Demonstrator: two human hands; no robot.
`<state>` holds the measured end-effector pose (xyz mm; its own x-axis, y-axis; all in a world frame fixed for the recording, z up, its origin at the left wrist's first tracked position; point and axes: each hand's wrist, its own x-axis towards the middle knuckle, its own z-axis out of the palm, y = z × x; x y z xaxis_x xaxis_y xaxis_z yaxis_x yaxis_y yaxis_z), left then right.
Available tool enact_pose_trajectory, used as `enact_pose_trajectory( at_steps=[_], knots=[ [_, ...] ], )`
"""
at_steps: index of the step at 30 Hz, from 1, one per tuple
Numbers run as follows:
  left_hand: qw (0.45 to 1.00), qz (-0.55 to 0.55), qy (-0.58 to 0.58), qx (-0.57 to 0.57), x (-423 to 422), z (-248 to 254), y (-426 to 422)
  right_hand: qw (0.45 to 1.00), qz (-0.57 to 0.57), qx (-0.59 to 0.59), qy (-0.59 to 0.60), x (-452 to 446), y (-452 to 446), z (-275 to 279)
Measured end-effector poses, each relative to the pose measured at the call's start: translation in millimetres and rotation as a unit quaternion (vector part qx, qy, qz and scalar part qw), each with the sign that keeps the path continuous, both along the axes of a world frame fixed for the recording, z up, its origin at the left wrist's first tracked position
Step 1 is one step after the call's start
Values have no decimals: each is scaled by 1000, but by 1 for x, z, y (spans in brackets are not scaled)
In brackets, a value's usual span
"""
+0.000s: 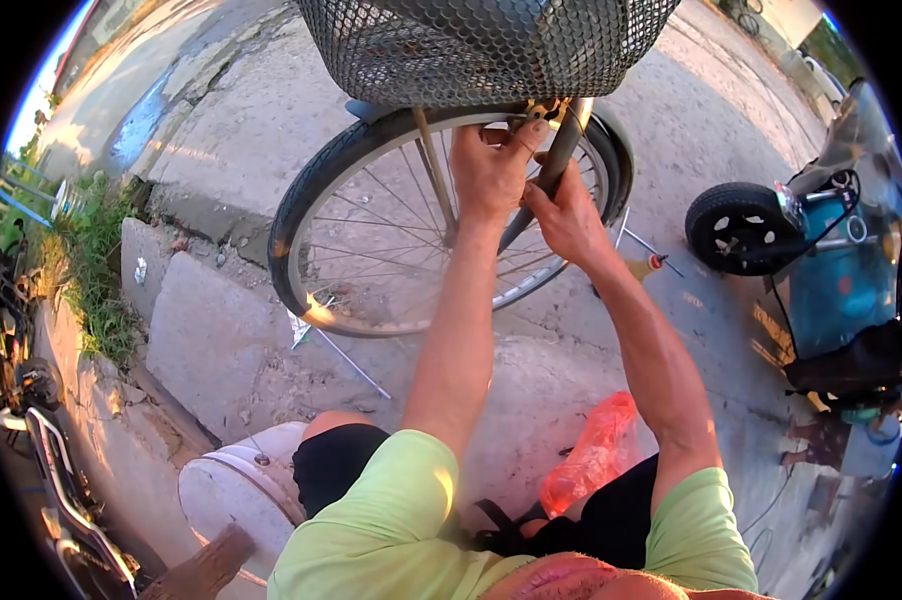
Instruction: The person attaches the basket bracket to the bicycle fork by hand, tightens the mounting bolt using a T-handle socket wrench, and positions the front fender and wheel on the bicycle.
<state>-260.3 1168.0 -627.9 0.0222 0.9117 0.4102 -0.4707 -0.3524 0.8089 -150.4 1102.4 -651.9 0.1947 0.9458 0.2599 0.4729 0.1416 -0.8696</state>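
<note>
A bicycle's front wheel (pixel 306 205) stands before me, below a dark mesh basket (pixel 481 50). My left hand (pixel 488 178) is at the top of the wheel, close under the brake (pixel 543 110). Its fingers are curled and its thumb points up to the brake; what they pinch is hidden. My right hand (pixel 571 218) is closed around the dark fork leg (pixel 563 150), thumb on the near side. The two hands are almost touching. Thin spokes and a pale metal stay (pixel 433 165) run down beside my left hand.
A yellow bottle with a red tip (pixel 646 266) and a thin rod (pixel 351 365) lie by the wheel. Near my legs are a red plastic bag (pixel 596 450) and a white drum (pixel 236 485). A blue three-wheeler or scooter (pixel 836 285) stands right; another bicycle (pixel 56 470) is left.
</note>
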Motion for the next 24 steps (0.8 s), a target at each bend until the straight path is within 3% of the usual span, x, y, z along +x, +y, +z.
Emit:
enact_pose_trajectory(
  at_steps=[12, 20, 24],
  knots=[
    [998, -48, -9, 43, 3, -16, 18, 999, -19, -34, -32, -1, -5, 9],
    [992, -38, 117, -15, -5, -8, 9, 997, -27, -15, -67, 3, -5, 1],
    [993, -50, 108, -9, -7, -11, 10, 996, -13, -34, -85, 5, -9, 4]
  ],
)
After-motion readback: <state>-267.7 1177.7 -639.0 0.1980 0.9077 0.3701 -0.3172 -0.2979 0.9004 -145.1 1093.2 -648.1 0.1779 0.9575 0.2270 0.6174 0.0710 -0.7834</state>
